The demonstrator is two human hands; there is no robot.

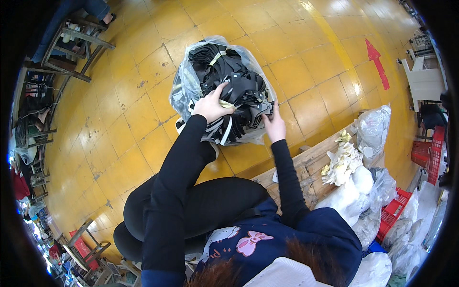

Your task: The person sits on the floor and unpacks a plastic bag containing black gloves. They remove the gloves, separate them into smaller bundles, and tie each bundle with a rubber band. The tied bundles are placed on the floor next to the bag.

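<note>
A clear plastic bag (177, 91) stands on the floor in front of me, its mouth spread wide. It is filled with stacks of flat black and dark grey cut pieces (215, 53), some tied with pale yellow strips. My left hand (213, 106) is closed on the near left side of one bundle of black cut pieces (245, 91), by a yellow strip. At that bundle's right end, my right hand (275, 125) grips the edges, fingers pointing away from me. White-edged pieces (226, 131) hang at the near side of the bag. Parts of my fingers are hidden by the pieces.
To my right lies a wooden board (306, 167) with pale cloth scraps (345, 162) and plastic bags (374, 129). Beyond them is a red crate (395, 210). Wooden stools (79, 48) line the left. A red arrow (377, 63) marks the yellow tiled floor.
</note>
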